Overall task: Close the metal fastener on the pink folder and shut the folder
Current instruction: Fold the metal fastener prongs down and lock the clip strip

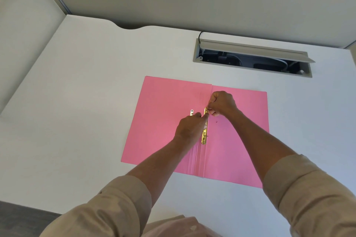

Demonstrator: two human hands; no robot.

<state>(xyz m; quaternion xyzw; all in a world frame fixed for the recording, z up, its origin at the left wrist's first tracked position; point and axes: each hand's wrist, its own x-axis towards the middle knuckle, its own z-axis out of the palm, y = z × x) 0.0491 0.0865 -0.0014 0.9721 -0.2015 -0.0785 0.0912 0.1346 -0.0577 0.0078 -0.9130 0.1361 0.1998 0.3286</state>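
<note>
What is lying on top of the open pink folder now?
On the pink folder lie a brass fastener bar along the spine and a small metal piece left of it. The left hand and right hand cover the bar's upper end.

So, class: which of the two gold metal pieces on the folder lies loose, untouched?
The short piece left of the spine; both hands work the long bar.

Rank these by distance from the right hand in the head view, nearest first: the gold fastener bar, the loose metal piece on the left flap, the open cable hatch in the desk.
1. Gold fastener bar, along the pink folder's spine; the right hand pinches its upper end.
2. Loose metal piece, on the left flap, just past the left hand.
3. Cable hatch, beyond the folder at the desk's far side.
</note>
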